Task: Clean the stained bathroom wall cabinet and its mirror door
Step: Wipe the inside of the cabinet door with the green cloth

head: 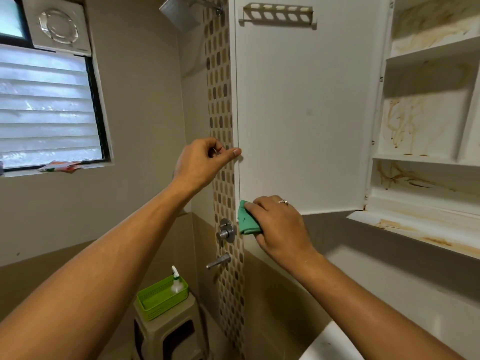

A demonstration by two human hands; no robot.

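Gripping a folded green cloth (246, 220) with the right hand (280, 224), just below centre frame, with fingers curled close together over the top and thumb tucked underneath. Pressing it onto the lower left corner of the door (298, 113), so probably wiping along the free edge.

Pinching that same edge higher up with the left hand (205, 162), mid-frame: thumb flat on the white inner face, other fingers curled round behind it. Looks like bracing, to stop the swung-open door flapping away under the rubbing.

Can't see the mirror side at all, facing away. Fairly clean-looking inner face, with a small slotted rack (278, 14) up top.

Further back on the right: cabinet (420, 162) wide open, streaked all over with brown rusty stains (394, 120). Not scrubbed yet by the look of it, so plenty left.

Way down at bottom centre, well apart: spray bottle (176, 281) standing in a green basket (155, 300) on a stool (166, 333).
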